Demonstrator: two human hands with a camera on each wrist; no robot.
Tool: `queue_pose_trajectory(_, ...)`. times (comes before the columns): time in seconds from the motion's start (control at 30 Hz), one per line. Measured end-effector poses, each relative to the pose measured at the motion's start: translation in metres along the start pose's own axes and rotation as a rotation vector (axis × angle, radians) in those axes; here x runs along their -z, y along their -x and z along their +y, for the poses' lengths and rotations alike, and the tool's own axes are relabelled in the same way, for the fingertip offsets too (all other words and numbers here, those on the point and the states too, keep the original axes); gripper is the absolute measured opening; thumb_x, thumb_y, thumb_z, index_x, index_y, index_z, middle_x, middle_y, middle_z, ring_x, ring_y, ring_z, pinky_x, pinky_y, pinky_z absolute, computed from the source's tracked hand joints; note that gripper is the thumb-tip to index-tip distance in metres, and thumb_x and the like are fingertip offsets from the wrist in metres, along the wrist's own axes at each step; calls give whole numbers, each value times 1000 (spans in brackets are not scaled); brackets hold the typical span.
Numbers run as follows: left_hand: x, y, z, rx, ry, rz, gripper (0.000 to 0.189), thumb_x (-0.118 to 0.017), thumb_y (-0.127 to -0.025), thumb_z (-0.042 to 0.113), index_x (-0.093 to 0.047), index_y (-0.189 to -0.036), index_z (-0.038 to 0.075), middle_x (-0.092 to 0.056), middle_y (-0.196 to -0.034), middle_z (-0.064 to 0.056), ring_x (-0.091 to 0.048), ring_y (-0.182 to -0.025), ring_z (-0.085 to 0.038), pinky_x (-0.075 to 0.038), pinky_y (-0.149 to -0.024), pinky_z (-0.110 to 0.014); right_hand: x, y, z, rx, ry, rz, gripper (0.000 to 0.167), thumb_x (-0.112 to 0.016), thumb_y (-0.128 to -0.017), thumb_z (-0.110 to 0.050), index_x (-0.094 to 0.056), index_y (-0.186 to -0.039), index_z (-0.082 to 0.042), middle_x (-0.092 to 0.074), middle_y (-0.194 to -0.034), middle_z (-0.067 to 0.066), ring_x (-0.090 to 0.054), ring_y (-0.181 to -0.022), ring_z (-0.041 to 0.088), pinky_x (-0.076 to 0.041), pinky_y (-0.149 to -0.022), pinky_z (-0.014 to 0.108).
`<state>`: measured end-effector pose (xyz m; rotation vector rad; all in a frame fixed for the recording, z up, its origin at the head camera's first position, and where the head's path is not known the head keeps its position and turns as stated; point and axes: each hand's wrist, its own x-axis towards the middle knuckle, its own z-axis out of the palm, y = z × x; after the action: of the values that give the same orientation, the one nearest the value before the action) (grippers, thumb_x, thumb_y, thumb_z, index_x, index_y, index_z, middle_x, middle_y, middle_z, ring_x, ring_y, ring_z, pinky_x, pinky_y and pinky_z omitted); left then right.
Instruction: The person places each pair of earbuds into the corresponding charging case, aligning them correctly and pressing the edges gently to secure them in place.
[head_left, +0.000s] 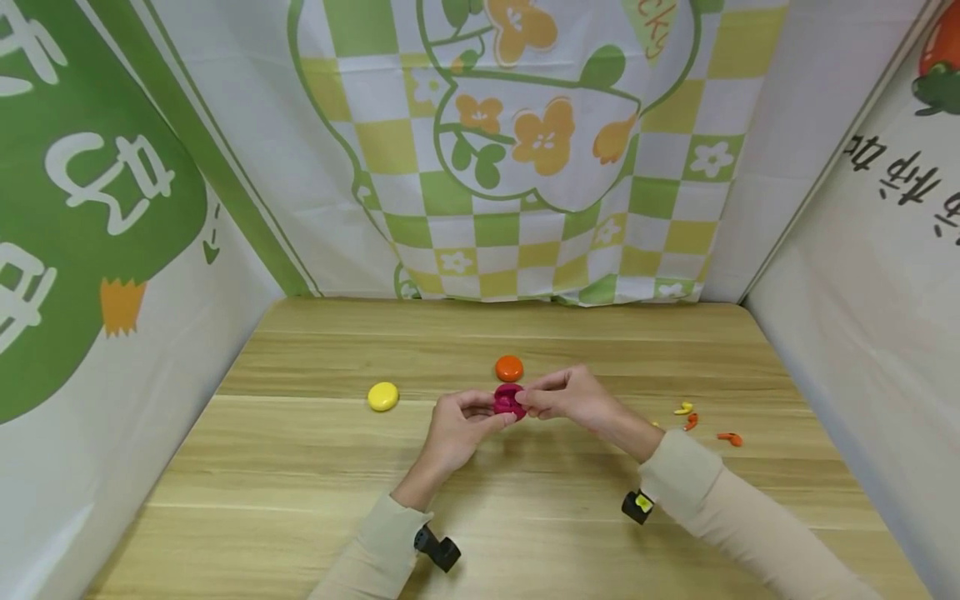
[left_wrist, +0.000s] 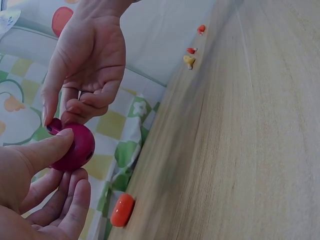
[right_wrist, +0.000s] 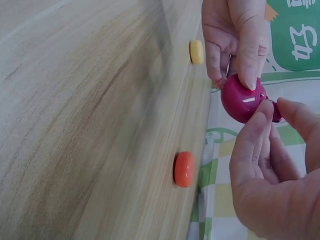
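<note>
My left hand (head_left: 454,429) grips a round magenta earbud case (head_left: 506,403) above the table, its lid raised. In the left wrist view the thumb lies on top of the case and the fingers are beneath it. My right hand (head_left: 573,403) pinches a small magenta earbud (right_wrist: 276,112) between thumb and fingers, right at the opening of the case. Whether the earbud sits in its slot is hidden by the fingertips. Just behind the case stands a closed orange case (head_left: 509,367). A closed yellow case (head_left: 383,397) lies farther left on the table.
On the right of the wooden table (head_left: 525,517) lie a yellow earbud (head_left: 683,408), an orange earbud (head_left: 691,422) and another orange earbud (head_left: 731,438). A further yellow bit (head_left: 656,425) shows partly behind the right wrist. Printed cloth (head_left: 517,242) hangs behind the table.
</note>
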<state>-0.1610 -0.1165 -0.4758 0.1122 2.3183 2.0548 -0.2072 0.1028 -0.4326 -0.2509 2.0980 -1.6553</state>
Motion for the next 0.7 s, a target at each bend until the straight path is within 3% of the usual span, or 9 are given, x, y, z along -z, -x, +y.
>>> queue_pose_trajectory(0.33, 0, 0, -1, -9, 10, 12, 24, -87, -87, 8, -79, -107, 0, -80, -104, -18, -77, -89, -18, -62, -77, -20, -2, 0, -1, -28, 62, 61, 30, -87, -89, -21, -81, -107, 2, -83, -97, 10, -78, -87, 23, -65, -91, 50)
queue_pose_trajectory(0.53, 1, 0, -1, -11, 12, -3, 26, -88, -87, 11, -79, -110, 1, -79, -108, -18, -77, -91, -19, -62, -78, -20, 0, -1, 3, -25, 75, 65, 29, -89, -87, -23, -80, -104, 0, -82, -95, 9, -77, -85, 19, -65, -91, 48)
queue_pose_trajectory(0.7, 1, 1, 1, -14, 7, 0, 26, -88, -87, 11, -79, -109, 0, -79, -107, -17, -76, -90, -18, -61, -77, -19, 4, -5, 0, -22, 51, 76, 33, -84, -92, -28, -79, -105, 2, -81, -94, 11, -75, -83, 17, -64, -93, 48)
